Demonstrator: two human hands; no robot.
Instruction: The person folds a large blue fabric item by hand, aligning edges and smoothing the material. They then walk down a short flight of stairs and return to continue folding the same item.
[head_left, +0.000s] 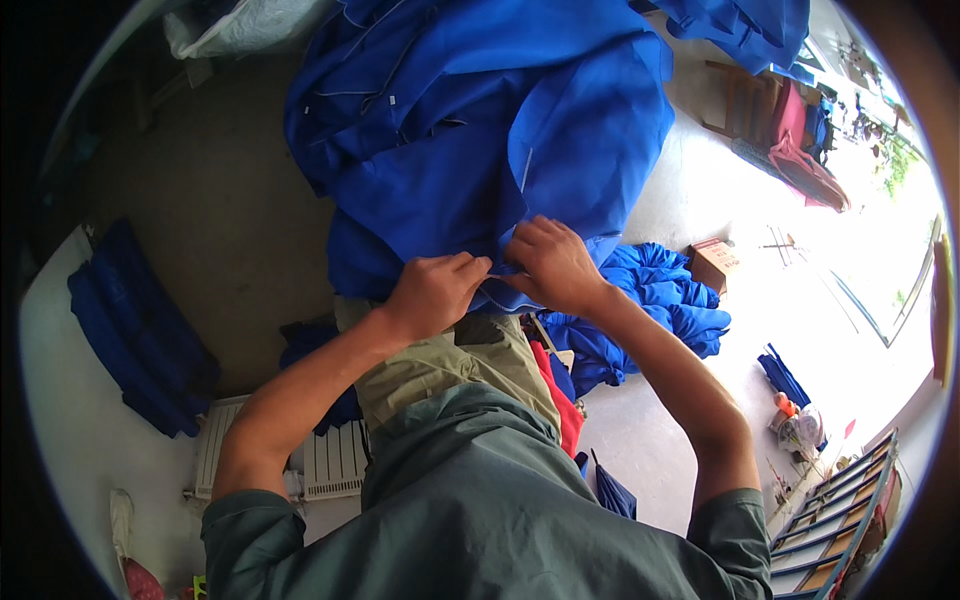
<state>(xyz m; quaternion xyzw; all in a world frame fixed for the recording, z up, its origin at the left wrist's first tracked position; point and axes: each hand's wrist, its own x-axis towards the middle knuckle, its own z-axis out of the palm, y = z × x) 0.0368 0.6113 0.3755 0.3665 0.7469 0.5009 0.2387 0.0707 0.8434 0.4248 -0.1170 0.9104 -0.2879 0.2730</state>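
Observation:
A large heap of blue fabric (465, 135) with pale seam or edge lines spreads in front of me, its near edge over my lap. My left hand (439, 291) pinches the near edge of this fabric between thumb and fingers. Close on its right, my right hand (553, 264) grips the same edge, its fingers curled over the cloth. A thin pale strip or thread shows between the two hands; which of these it is I cannot tell. Small white tags sit on the fabric farther up.
Bunched blue fabric (660, 300) lies on the floor at right, beside a cardboard box (714, 264). A folded umbrella (616, 491) is near my right side. Folded blue cloth (139, 330) and a white radiator (334, 459) are at left. A metal rack (836, 517) stands lower right.

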